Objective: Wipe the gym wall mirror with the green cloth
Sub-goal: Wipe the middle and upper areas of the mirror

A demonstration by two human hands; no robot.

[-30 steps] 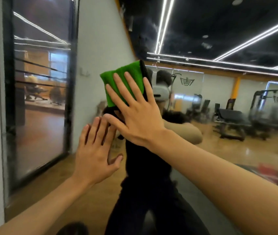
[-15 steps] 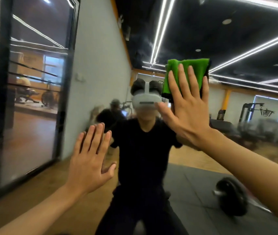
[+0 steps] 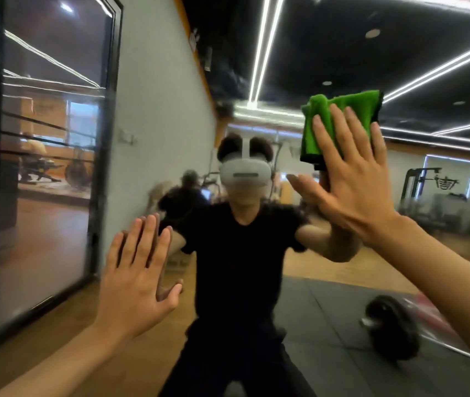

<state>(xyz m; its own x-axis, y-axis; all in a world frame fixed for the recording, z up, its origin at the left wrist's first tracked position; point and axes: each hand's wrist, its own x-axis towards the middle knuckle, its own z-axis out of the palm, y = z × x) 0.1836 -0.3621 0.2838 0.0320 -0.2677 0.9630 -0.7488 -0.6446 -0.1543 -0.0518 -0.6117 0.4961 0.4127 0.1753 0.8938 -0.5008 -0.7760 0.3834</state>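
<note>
Mirror [image 3: 328, 310] fills the view; wiping looks underway, though no streaks show how much is done. Left hand [image 3: 136, 279] rests flat low on it, fingers straight and close. Right hand [image 3: 354, 196], fingers slightly spread, presses cloth [image 3: 322, 130] to the mirror, upper right.

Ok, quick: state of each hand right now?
Left hand: open, flat, holding nothing.
Right hand: open, flat, pressing the green cloth on the mirror.
</note>
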